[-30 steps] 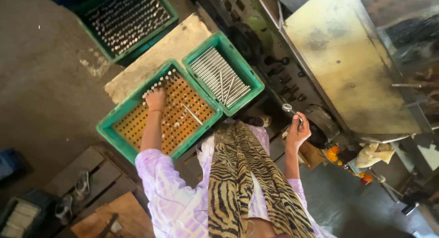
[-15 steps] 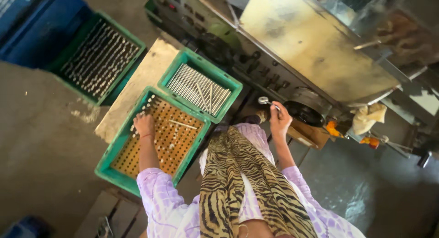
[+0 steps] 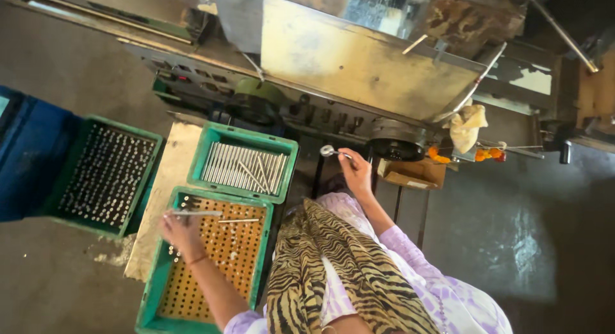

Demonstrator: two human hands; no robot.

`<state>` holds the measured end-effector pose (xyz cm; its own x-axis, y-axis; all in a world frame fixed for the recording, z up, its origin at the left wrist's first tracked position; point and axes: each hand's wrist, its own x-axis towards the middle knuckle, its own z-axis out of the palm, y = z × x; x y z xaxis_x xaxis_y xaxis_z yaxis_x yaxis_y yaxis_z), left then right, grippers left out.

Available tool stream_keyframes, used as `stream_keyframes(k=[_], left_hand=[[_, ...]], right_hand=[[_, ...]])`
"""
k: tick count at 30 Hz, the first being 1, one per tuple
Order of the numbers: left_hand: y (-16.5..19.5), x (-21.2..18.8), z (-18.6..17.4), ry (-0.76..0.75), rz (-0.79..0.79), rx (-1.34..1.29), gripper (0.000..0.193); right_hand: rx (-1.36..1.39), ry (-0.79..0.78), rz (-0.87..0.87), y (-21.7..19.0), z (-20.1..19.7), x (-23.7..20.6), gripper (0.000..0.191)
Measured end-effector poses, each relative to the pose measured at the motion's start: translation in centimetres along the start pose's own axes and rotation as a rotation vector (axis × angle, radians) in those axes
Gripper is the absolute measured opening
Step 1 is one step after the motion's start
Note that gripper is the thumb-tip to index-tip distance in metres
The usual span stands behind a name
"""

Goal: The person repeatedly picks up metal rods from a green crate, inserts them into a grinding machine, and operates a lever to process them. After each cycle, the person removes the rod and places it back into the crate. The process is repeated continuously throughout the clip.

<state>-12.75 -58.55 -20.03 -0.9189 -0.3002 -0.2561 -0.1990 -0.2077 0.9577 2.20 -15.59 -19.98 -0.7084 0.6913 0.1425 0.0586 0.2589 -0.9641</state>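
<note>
left hand [image 3: 178, 229] is gripping a metal rod [image 3: 192, 213] over the perforated green crate [image 3: 211, 263], lower left; right hand [image 3: 355, 170] is pinching a small metal piece [image 3: 328, 151] mid-frame by the machine [image 3: 359, 65].

Shiny metal rods [image 3: 243, 168] fill a matt green plastic crate [image 3: 246, 136]; the machine's steel panel [image 3: 359, 61] looks dull and stained; floor [image 3: 512, 244] rough concrete.

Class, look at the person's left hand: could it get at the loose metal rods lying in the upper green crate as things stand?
Probably yes. The left hand rests on the perforated tray, the crate of rods sits just beyond, open-topped, nothing between.
</note>
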Motion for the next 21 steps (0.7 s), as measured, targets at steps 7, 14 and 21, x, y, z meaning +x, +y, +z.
stream_keyframes(k=[7,14,21], left_hand=[[-5.4,-0.7,16.0,-0.186,0.441,0.710,0.037],[-5.9,-3.5,20.3,-0.440,0.068,1.302,0.047],[-6.3,-5.9,21.1,-0.913,0.278,1.473,0.048]], right_hand=[[-0.038,-0.041,-0.107,-2.7,0.9,0.0,0.020],[-0.053,0.066,-0.061,-1.2,-3.1,-2.3,0.018],[0.058,0.093,0.029,-0.7,-4.5,-2.0,0.018]])
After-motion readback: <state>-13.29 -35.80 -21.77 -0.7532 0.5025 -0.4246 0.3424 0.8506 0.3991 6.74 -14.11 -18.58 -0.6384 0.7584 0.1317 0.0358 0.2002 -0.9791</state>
